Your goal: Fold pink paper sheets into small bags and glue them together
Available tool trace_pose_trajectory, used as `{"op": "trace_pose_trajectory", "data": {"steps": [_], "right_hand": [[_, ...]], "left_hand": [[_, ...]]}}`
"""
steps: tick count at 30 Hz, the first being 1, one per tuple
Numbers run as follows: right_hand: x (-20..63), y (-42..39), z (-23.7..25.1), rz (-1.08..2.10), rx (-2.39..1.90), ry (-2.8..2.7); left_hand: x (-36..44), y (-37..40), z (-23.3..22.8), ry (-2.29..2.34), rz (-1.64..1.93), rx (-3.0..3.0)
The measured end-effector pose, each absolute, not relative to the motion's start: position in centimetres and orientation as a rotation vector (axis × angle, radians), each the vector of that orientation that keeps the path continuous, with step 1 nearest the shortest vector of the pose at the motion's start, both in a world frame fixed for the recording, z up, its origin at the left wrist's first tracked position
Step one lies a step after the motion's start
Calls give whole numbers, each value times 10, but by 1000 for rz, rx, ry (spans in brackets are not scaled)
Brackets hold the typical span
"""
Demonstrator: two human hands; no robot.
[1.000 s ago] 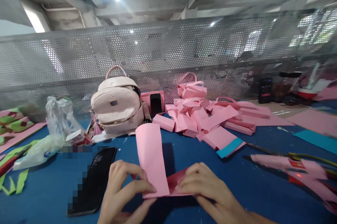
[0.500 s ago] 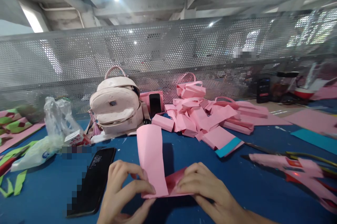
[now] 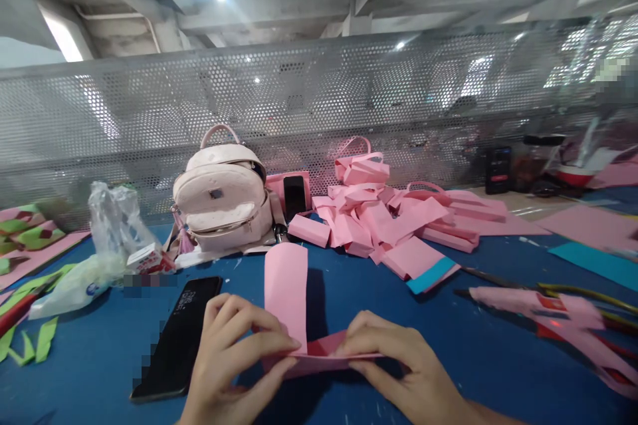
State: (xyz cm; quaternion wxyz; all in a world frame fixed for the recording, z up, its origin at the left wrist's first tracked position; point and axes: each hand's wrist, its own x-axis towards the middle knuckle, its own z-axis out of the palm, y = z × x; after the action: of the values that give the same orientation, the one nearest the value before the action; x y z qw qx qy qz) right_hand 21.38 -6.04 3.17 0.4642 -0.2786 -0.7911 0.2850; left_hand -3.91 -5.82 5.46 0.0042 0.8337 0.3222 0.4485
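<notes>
A pink paper strip, folded along its length, is pinched between both hands above the blue table. Its left end stands upright as a flap, while the lower part runs sideways to the right with its near edge raised. My left hand grips the fold at the foot of the upright flap, thumb in front and fingers behind. My right hand pinches the right end of the sideways part between thumb and fingers. A black phone lies just left of my left hand.
Behind the hands stand a cream backpack and a heap of folded pink paper pieces. A pink glue gun lies at right beside scissors. Plastic bags and green strips are at left. A perforated metal screen closes the back.
The sideways part of the strip has tilted so its front edge is raised toward me. My left hand has shifted slightly right and up; both hands keep their pinch.
</notes>
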Motion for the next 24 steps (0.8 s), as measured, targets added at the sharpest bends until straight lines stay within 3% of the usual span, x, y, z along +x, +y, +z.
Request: {"op": "trace_pose_trajectory", "data": {"steps": [15, 24], "right_hand": [[210, -65, 34, 708, -696, -1924], [218, -49, 53, 401, -683, -2071]], "left_hand": [[-39, -59, 57, 999, 1391, 2558], [-47, -59, 60, 1096, 1438, 2445]]}}
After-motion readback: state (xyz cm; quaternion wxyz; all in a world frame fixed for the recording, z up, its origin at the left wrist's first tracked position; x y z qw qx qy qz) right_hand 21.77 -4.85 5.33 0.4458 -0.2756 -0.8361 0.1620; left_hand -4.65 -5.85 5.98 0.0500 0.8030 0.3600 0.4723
